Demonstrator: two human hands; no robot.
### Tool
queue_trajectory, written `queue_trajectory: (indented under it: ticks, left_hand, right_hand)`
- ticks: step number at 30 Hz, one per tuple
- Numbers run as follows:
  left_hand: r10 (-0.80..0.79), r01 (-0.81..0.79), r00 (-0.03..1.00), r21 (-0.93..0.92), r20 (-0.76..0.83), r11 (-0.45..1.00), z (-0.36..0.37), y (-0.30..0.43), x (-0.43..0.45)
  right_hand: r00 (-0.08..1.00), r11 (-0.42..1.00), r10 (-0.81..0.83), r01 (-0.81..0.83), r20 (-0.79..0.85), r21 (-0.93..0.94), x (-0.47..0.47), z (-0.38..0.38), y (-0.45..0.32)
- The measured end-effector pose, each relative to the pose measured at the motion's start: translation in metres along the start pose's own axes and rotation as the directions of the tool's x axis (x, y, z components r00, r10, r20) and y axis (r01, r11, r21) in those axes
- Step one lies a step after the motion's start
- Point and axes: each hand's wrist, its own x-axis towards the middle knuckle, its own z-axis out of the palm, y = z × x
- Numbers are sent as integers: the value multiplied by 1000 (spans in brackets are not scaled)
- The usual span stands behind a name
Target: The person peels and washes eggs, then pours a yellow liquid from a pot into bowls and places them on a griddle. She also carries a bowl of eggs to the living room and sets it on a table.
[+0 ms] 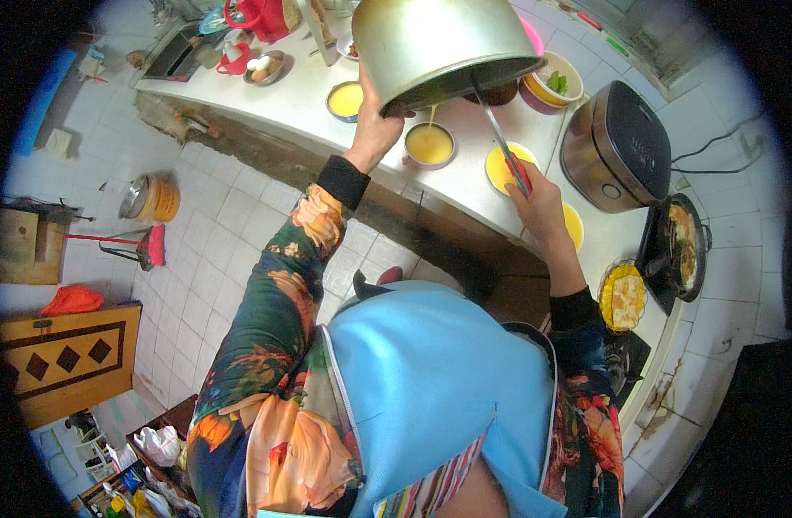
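My left hand [377, 133] grips the rim of a large metal pot [434, 45], which is tilted with its mouth downward. A thin yellow stream runs from the pot into a small round bowl [429, 146] holding yellow liquid. My right hand [539, 197] holds a metal utensil with a red handle [518, 173]; its far end is hidden inside the pot. Under the right hand sits a bowl of yellow liquid [502, 169], and another yellow-filled bowl [572, 226] is partly covered by the wrist. One more bowl of yellow liquid [345, 101] stands left of my left hand.
Right of the pot are a bowl with green leaves [556, 83] and a rice cooker [616, 146]. A pan with food [684, 246] and a yellow basket of pale pieces [625, 298] stand farther right. A bowl of eggs [262, 68] lies left, near the sink [175, 55].
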Motion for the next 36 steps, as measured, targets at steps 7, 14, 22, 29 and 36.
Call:
queue_trajectory:
  ticks: [7,14,22,29,36]
  left_hand:
    - [3,-3,1000,-29,-5,1000,1,-7,-1]
    - [-39,39,999,-14,-20,999,4,-5,-2]
    - [-110,109,992,-22,-56,994,6,-7,-7]
    - [-222,197,968,-194,-119,961,5,-34,-10]
    - [-433,378,894,-328,-112,866,4,-33,-17]
  right_hand:
    - [997,999,36,-34,61,-33,-16,1,7]
    - [999,994,1,3,39,-105,-30,0,16]
    - [998,974,-60,56,-10,-220,-44,-3,24]
    - [995,989,40,-27,89,-144,-52,-5,31]
    - [985,960,3,-51,173,274,-45,2,25]
